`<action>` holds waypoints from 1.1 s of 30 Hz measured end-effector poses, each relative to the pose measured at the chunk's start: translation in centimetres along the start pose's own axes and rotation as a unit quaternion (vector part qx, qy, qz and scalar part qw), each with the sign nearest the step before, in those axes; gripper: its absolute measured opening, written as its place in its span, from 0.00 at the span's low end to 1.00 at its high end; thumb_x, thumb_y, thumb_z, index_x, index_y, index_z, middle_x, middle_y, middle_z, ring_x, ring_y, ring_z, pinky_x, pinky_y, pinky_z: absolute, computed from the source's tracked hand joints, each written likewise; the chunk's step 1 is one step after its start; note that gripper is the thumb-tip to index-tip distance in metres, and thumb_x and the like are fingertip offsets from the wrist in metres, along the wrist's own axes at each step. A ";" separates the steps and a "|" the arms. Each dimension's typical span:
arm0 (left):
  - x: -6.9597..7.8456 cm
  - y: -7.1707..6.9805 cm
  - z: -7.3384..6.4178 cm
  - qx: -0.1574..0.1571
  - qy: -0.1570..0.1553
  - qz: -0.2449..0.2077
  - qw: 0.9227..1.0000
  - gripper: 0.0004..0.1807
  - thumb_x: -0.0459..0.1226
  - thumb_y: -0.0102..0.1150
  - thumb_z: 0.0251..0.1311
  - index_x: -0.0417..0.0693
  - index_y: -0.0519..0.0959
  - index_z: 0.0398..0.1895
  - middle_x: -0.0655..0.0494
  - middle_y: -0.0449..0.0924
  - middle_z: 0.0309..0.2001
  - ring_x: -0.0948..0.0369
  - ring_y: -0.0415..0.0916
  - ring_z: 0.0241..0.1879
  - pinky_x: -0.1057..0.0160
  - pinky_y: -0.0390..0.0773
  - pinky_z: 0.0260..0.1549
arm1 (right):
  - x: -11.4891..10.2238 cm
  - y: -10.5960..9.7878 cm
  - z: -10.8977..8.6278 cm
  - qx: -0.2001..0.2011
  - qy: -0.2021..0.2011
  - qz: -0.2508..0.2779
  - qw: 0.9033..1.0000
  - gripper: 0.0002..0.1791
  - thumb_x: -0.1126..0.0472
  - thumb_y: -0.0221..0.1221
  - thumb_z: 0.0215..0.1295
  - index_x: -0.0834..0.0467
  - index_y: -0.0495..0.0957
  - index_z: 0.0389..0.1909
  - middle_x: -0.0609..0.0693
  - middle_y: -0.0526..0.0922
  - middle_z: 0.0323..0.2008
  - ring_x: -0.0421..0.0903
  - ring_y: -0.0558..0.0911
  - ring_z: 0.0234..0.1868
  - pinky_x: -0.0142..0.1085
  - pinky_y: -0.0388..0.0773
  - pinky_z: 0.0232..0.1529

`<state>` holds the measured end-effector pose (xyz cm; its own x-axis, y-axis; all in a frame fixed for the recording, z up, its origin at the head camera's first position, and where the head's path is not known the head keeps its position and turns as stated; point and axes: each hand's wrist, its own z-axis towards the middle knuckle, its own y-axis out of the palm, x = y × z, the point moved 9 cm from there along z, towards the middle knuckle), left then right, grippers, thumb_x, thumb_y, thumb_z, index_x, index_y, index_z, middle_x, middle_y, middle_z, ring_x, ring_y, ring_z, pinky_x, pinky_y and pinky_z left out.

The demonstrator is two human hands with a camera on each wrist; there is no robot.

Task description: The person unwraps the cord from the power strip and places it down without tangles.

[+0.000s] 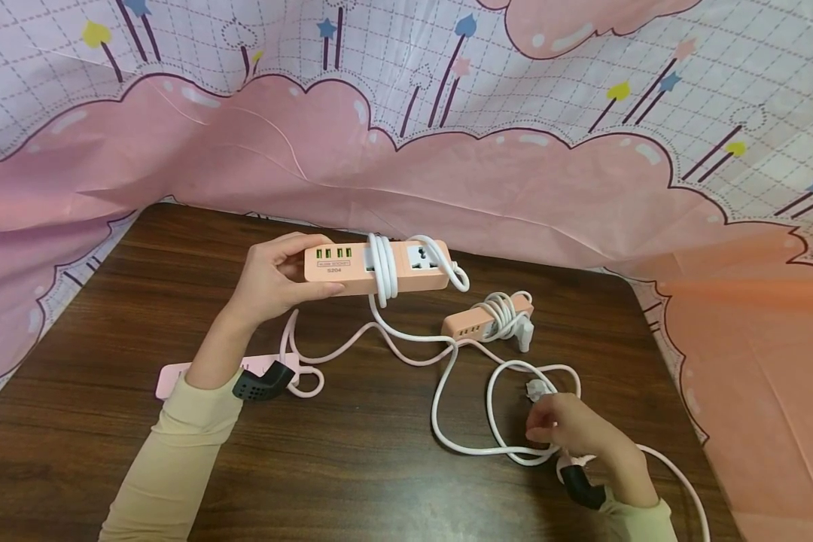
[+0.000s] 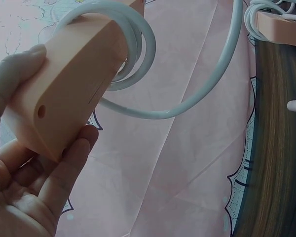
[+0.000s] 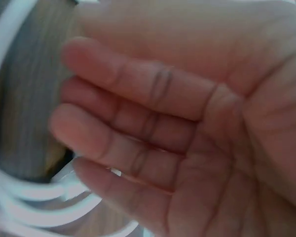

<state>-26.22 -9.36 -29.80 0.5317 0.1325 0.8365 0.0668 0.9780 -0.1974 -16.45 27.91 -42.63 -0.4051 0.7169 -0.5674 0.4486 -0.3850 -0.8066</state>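
Note:
My left hand (image 1: 266, 280) grips one end of a peach power strip (image 1: 349, 283), held up above the table. The thumb lies along one side and the fingers come round the other. Several turns of white cord (image 1: 384, 269) wrap its middle, and the loose length runs down to the right. In the left wrist view the strip's end (image 2: 32, 116) faces the camera. Low over the loops of cord is my right hand (image 1: 577, 427), its fingers loosely bent. A grey-white plug (image 1: 537, 389) lies right by these fingers. The right wrist view shows a bare palm (image 3: 207, 123) holding nothing.
A second peach power strip (image 1: 462, 325), wound with white cord, lies behind the loops. On the left a pink power strip (image 1: 169, 379) is partly hidden beneath my left forearm. Pale cords cross the dark wooden table (image 1: 352, 467). A patterned pink cloth (image 1: 447, 188) hangs behind.

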 end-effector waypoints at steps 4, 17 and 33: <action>-0.1 0.1 0.0 0.000 -0.001 0.004 1.000 0.31 0.19 0.74 0.29 0.28 0.78 0.45 0.39 0.79 0.41 0.65 0.73 0.33 0.74 0.77 0.29 | -1.3 -1.4 1.2 0.052 -0.027 -0.010 0.998 0.05 0.66 0.66 0.53 0.56 0.79 0.24 0.38 0.78 0.22 0.31 0.74 0.25 0.31 0.73 0.25; -0.1 0.6 0.1 -0.003 -0.004 -0.001 1.000 0.30 0.20 0.75 0.29 0.28 0.78 0.45 0.40 0.79 0.40 0.65 0.74 0.31 0.74 0.77 0.28 | -5.5 -4.5 6.4 0.269 -0.061 0.008 0.961 0.10 0.70 0.66 0.52 0.65 0.79 0.37 0.53 0.81 0.35 0.49 0.81 0.38 0.43 0.80 0.38; -0.4 0.8 -0.2 -0.006 -0.005 -0.022 1.000 0.30 0.19 0.74 0.29 0.28 0.78 0.45 0.42 0.79 0.41 0.65 0.74 0.33 0.72 0.78 0.28 | -11.7 -3.1 10.2 0.203 -0.182 0.124 0.954 0.05 0.79 0.61 0.51 0.69 0.80 0.28 0.57 0.77 0.25 0.42 0.74 0.27 0.29 0.73 0.28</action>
<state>-26.25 -8.63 -30.40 0.5188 0.0905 0.8501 0.1004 0.9810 -0.1658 -21.22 14.79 -35.18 -0.6100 0.3524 -0.7098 0.2513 -0.7634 -0.5950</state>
